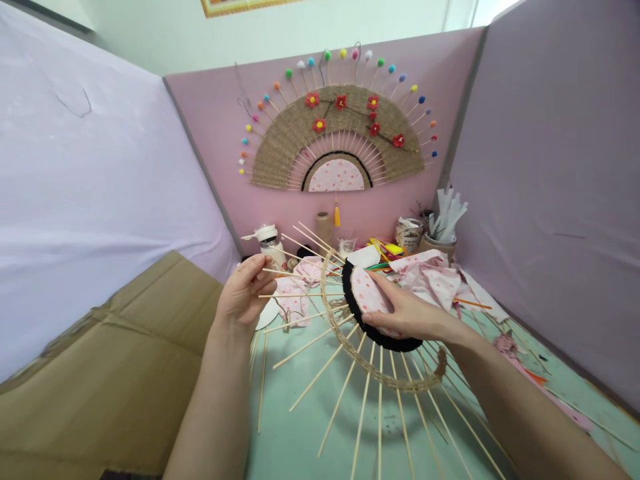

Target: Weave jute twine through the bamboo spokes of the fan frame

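Note:
My right hand (407,310) grips the half-round centre (367,290) of a fan frame, pink dotted cloth with a black braided rim (351,307). Thin bamboo sticks (313,380) spread out from that rim, bare at their outer ends. A band of woven twine (373,370) runs across the sticks in an arc, apart from the black rim. My left hand (247,287) is raised at the left side of the frame, thumb and forefinger pinched together beside a stick's tip. Whether they hold that tip or a strand is too small to tell.
On the pink wall hangs a finished fan (280,143) with pompoms and red flowers. A glass jar (273,250), twine spool (323,227), pink cloth scraps (425,273) and a tub of white strips (443,233) line the table's back. Cardboard (125,373) lies left; loose sticks lie right.

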`<state>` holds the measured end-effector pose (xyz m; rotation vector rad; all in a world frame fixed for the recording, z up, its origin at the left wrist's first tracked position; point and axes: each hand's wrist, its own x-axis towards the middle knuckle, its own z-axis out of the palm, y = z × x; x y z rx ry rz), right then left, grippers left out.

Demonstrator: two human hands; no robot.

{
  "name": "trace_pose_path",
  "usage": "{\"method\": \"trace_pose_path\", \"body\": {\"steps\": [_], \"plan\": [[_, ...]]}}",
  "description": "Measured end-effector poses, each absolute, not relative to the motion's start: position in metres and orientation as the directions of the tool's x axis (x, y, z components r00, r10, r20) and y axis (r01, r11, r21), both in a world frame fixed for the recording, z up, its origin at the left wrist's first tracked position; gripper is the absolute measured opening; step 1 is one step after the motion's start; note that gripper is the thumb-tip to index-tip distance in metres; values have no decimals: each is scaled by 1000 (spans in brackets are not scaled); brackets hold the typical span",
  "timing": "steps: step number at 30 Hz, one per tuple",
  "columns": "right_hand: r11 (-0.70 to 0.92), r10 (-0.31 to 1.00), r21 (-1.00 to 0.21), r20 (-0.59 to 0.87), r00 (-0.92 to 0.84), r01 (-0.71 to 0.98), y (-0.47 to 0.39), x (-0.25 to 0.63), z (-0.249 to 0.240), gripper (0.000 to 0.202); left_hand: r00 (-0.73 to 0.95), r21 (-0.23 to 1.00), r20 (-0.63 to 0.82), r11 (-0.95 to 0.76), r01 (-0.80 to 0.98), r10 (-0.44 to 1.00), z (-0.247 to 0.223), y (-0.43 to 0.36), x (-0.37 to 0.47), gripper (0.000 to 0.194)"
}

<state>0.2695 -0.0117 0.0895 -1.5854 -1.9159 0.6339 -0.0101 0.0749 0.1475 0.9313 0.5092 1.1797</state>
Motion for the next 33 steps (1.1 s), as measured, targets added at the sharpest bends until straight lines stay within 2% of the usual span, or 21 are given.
{"method": "trace_pose_path", "body": {"steps": [5, 10, 16, 23, 29, 33], "plan": [[178, 983, -681, 90, -160, 711, -16, 263, 93, 93, 70, 865, 341, -283, -415, 937, 143, 77, -12, 14], [187, 979, -685, 74, -188, 704, -20, 254, 99, 92, -26, 834, 461, -443, -329, 887, 143, 80, -17, 10], [212, 972, -686, 78, -220, 696, -22, 250, 100, 91, 92, 915, 335, -301, -270, 938, 151, 74, -25, 14], [213, 968, -668, 42, -249, 713, -21, 250, 93, 98, 142, 953, 299, -289, -84, 944, 160, 66, -37, 16], [267, 946, -680, 48, -322, 683, -23, 244, 93, 96, 347, 986, 56, 3, -166, 936, 162, 71, -53, 21], [269, 948, -681, 60, -314, 682, -25, 239, 94, 95, 411, 970, 32, 70, -231, 911, 157, 79, -60, 22]]}}
